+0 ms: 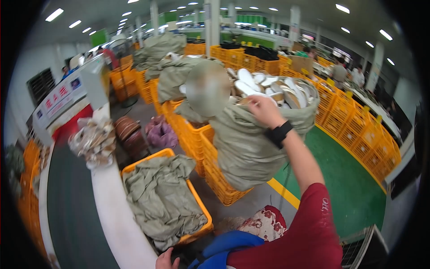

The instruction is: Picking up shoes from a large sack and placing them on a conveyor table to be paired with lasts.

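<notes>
You are reaching your right hand (264,110) into the big grey-green sack (251,143) on the orange crates (215,175), fingers curling onto the pale shoe soles (268,87) on top, so be gripping firmly while your left hand (166,260), fingers unclear, is resting low.

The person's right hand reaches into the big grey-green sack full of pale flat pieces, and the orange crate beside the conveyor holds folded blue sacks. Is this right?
Not quite. The right hand does reach into the big grey-green sack of pale flat pieces, but the orange crate beside the conveyor holds grey-green sacks, not blue ones. The head view shows this.
</notes>
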`<state>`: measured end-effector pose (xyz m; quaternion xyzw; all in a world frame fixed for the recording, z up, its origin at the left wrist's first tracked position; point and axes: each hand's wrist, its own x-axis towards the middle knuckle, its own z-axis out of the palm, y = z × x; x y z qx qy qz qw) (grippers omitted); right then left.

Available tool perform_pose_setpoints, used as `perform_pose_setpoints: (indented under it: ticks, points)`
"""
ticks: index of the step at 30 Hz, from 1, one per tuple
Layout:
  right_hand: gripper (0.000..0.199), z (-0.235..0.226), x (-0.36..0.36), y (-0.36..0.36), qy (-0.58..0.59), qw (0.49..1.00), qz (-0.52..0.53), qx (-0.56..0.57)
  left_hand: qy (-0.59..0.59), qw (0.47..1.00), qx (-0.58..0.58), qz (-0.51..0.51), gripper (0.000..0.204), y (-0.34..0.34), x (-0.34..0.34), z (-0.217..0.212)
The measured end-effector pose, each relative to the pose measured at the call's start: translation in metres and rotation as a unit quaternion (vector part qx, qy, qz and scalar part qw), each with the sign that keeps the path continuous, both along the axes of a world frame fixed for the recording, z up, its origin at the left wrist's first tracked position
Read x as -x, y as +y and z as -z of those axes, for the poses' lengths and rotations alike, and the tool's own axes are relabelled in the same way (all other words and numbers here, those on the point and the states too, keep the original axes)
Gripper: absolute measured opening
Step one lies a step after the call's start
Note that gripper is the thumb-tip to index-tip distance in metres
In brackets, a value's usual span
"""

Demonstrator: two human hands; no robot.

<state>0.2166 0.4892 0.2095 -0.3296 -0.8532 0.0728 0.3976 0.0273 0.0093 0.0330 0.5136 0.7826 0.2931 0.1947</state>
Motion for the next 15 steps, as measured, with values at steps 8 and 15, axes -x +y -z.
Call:
perform_pose_setpoints:
  ticks: [8,15]
  points:
    - [0.036,0.018,-0.194,0.162,-0.152,0.893,0.409,0.106,0.099,0.976,0.174,0.09,0.031,0.113,0.034,-0.02]
    - [0.024,0.051,-0.218,0.222,-0.099,0.905,0.374,0.176,0.103,0.98,0.042,0.167,0.04,0.168,0.051,-0.028]
